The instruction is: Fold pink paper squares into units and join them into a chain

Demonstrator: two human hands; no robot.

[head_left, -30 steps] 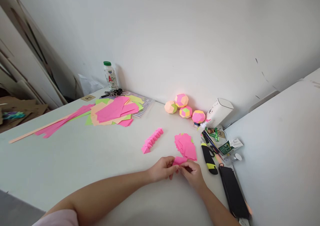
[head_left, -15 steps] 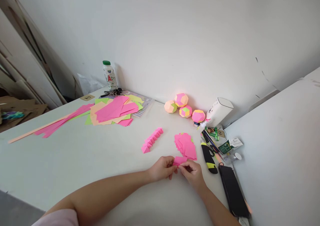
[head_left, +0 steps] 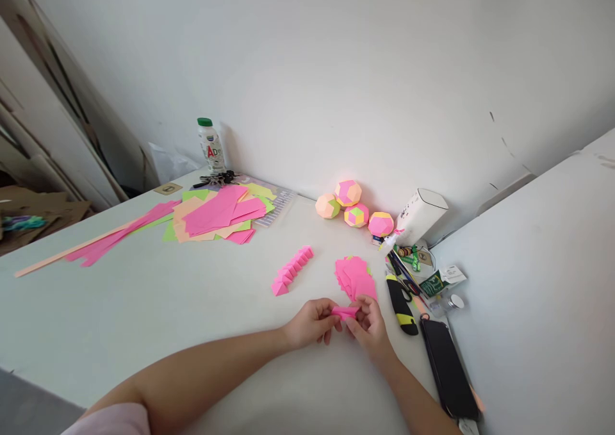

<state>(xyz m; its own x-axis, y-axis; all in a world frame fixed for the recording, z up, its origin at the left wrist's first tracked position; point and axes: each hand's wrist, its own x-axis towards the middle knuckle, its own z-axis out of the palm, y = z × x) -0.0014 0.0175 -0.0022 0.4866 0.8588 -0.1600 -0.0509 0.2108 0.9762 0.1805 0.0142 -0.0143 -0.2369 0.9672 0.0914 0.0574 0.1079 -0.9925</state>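
Observation:
Between my two hands is a small piece of pink paper, partly folded over into a narrow band. My left hand pinches its left end between thumb and fingers. The right end is gripped by my right hand, thumb below and fingers above. Just beyond my right hand lies a stack of pink paper pieces with a bit of green showing at its edge. A row of folded pink paper units sits further to the left, nested one against another.
Multicoloured paper balls rest by the wall. A utility knife, a black phone and a white box line the right side. Coloured paper sheets, a long strip bundle and a bottle are at left.
The pink paper's upper part has been folded down, so it looks narrower. My right hand's fingers have lifted to the paper's top edge; my left hand has barely moved.

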